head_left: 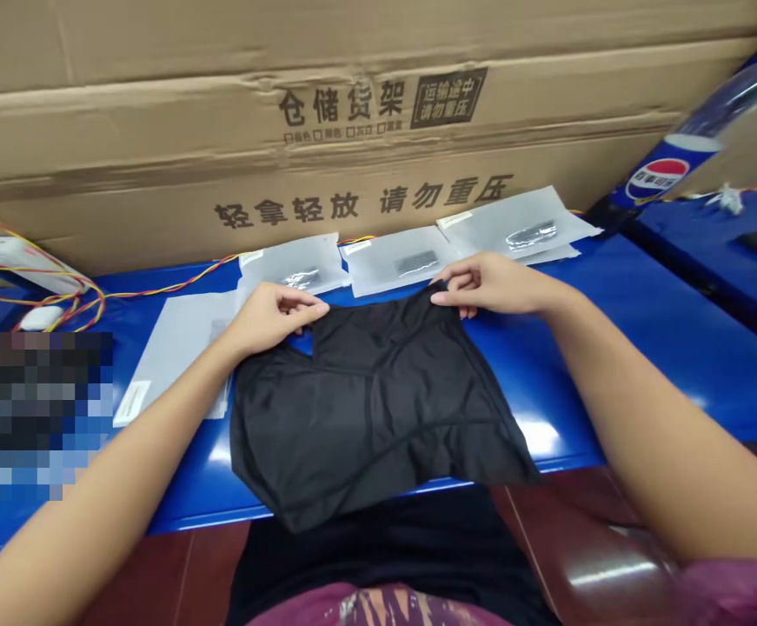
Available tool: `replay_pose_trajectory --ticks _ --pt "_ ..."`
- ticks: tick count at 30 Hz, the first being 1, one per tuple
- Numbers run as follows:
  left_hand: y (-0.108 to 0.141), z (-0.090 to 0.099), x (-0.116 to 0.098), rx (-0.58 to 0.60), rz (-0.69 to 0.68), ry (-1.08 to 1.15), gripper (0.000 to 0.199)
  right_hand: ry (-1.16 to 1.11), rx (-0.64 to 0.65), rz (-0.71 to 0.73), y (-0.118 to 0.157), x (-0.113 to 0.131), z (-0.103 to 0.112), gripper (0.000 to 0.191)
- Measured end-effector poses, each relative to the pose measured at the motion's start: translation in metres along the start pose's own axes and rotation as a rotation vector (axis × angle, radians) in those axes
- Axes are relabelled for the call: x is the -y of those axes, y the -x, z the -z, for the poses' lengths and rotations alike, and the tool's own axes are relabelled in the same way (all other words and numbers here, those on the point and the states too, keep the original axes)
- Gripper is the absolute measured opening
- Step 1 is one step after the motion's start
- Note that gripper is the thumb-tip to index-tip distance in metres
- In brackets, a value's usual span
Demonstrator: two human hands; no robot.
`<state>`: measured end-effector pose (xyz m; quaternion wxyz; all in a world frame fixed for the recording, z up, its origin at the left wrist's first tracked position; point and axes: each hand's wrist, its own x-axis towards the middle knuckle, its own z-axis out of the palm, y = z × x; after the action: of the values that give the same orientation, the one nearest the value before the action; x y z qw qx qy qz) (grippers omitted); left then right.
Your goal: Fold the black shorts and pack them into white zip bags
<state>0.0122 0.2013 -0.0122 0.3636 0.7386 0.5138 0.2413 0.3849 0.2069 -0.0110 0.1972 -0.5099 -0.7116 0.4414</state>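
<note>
A pair of black shorts [378, 400] with visible seams lies across the front of the blue table, its lower edge hanging past the table's rim. My left hand [277, 317] pinches the top edge of the shorts on the left, thumb above and fingers curled beneath. At the top right corner, my right hand [482, 285] grips the same edge between thumb and fingers. The fabric is spread between both hands, with a fold near the left one.
Several frosted plastic bags [395, 261] with labels lie behind the shorts on the blue table [613, 348]. A cardboard box [156, 156] stands along the back. Red and yellow wires [101, 300] and a white power strip [43, 265] are at left; a Pepsi-branded cylinder [665, 169] at right.
</note>
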Motion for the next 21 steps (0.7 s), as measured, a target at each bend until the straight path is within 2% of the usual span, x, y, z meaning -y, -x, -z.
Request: replay_pose_trajectory --ticks 21 --pt "-0.0004 0.0024 -0.0011 -0.004 -0.027 -0.022 0.052 -0.050 0.008 -0.006 0.0006 0.0044 0.0014 0.049"
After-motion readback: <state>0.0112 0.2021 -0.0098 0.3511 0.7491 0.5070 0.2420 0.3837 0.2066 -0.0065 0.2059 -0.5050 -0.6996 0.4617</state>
